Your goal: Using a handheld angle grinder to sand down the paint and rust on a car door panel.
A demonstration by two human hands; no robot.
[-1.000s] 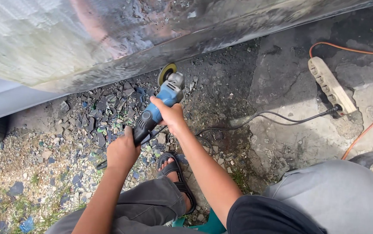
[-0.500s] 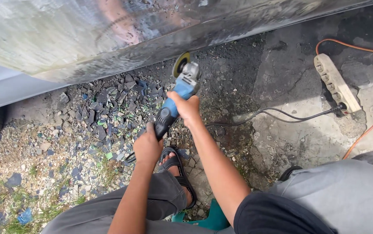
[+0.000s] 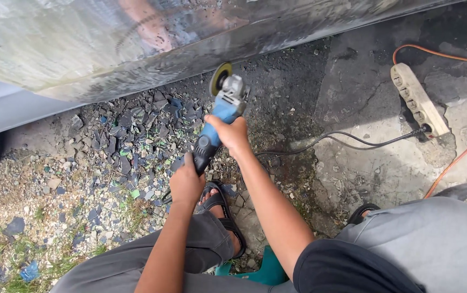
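Note:
I hold a blue and grey angle grinder (image 3: 224,111) with both hands, low over the ground. My left hand (image 3: 186,183) grips its black rear handle. My right hand (image 3: 232,134) wraps the blue body just behind the grey head. The yellowish disc (image 3: 220,78) at the front sits close to the lower edge of a bare, shiny metal panel (image 3: 136,49) that runs across the top of the view. Whether the disc touches the panel is unclear.
A black cord (image 3: 347,142) runs from the grinder to a beige power strip (image 3: 419,100) with an orange cable (image 3: 456,160) on cracked concrete at right. Dark stone chips and gravel (image 3: 109,146) lie at left. My sandalled foot (image 3: 220,209) and grey trousers (image 3: 423,244) are below.
The grinder and both hands have shifted to the right along the panel's lower edge. The grip of each hand is unchanged.

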